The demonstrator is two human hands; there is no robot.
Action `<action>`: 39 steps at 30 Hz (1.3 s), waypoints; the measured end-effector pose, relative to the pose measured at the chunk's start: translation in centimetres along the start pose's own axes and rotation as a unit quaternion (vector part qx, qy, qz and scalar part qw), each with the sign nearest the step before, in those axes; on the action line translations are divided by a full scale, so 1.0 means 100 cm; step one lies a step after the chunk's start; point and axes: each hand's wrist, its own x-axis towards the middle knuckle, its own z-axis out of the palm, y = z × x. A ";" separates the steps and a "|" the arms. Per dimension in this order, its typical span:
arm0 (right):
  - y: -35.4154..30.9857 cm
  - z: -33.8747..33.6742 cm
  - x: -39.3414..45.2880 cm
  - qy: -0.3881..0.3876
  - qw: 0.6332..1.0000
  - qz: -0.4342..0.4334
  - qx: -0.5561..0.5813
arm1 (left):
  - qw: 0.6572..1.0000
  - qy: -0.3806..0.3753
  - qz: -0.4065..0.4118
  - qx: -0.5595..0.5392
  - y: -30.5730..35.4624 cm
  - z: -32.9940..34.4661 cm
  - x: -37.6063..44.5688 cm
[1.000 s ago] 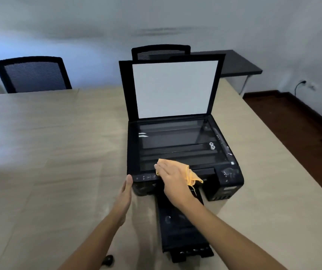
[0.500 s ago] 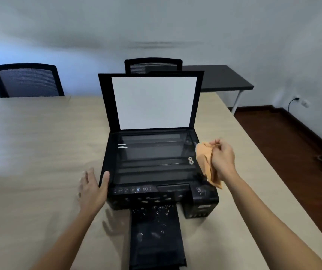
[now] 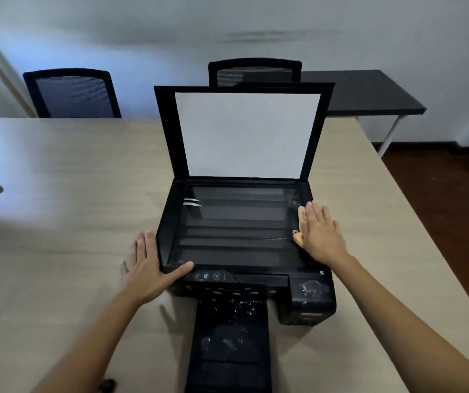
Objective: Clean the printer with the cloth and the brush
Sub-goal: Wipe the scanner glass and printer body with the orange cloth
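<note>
A moment ago the person held the orange cloth (image 3: 299, 222) up in the air, just off the right side of the printer (image 3: 244, 251), pinched in the fingers. Now the cloth is down on the printer. The right hand (image 3: 320, 232) lies flat on top of it, fingers spread and open, pressing it on the right edge of the printer by the glass (image 3: 236, 225). Only two small orange bits peek out from under the hand.

The left hand (image 3: 148, 268) has moved too. It was beside the printer's front left corner, and now it rests on that corner with the thumb on the top edge and the open fingers on the table. It holds nothing. I think it is there to keep the printer from sliding.

So I guess the wiping of the right edge is about to start. The glass looks fairly clean, though shine makes that hard to tell. The tray (image 3: 230, 336) sticking out of the front of the printer has white crumbs and smears on it, so that part is not done. I do not see the brush anywhere.

The lid (image 3: 244, 131) stands open at the back of the printer, white on the inside. The printer sits on a big, pale wooden table (image 3: 57, 208). Behind the printer are two black chairs (image 3: 71, 93), a small dark desk (image 3: 369, 92) to the right, a pale wall and a dark brown floor (image 3: 454, 194).
</note>
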 end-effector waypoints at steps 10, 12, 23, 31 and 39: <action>-0.010 -0.001 0.040 0.001 0.999 0.009 0.051 | 0.996 -0.078 0.008 0.028 0.001 -0.013 0.007; -0.002 0.005 -0.003 0.024 0.997 -0.010 0.069 | 0.996 -0.082 0.007 0.021 0.001 -0.012 0.008; -0.005 -0.010 0.067 -0.011 0.997 -0.009 0.076 | 0.996 -0.089 -0.008 0.012 0.005 -0.015 0.005; 0.032 -0.006 -0.094 -0.010 0.981 -0.122 0.150 | 0.995 -0.099 0.000 0.003 0.005 -0.015 0.005; -0.061 0.048 -0.142 0.141 0.981 -0.119 0.062 | 0.994 -0.110 0.012 -0.007 0.004 -0.017 0.004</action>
